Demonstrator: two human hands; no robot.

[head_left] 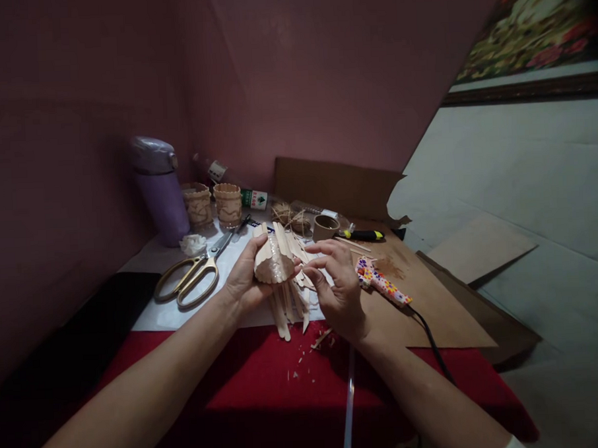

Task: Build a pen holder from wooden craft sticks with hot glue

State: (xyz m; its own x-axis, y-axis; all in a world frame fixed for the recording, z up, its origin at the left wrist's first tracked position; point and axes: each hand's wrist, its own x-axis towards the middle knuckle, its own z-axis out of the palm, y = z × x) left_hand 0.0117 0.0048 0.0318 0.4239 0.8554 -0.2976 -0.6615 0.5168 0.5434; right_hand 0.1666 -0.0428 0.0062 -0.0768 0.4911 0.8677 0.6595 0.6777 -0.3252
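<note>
My left hand (246, 272) is closed around a clear plastic cup (274, 255), tilted with its scalloped end toward me. Pale wooden craft sticks (282, 238) run along the cup's sides, leaving a strip of bare plastic between them. Close to the cup's right side is my right hand (337, 282), its fingers bent and drawn together toward the thumb; whatever lies between the fingertips is too small to make out. Beneath both hands, loose craft sticks (282, 317) are heaped on white paper, some overhanging the red cloth (226, 366).
Gold-handled scissors (197, 281) lie left, near a purple bottle (162, 197) and two decorated cups (227, 204). Right, a flower-patterned glue gun (383, 283) with a black cord rests on cardboard (446, 316). Behind are a tape roll (325, 228), a yellow-black cutter (366, 235) and twine (299, 221).
</note>
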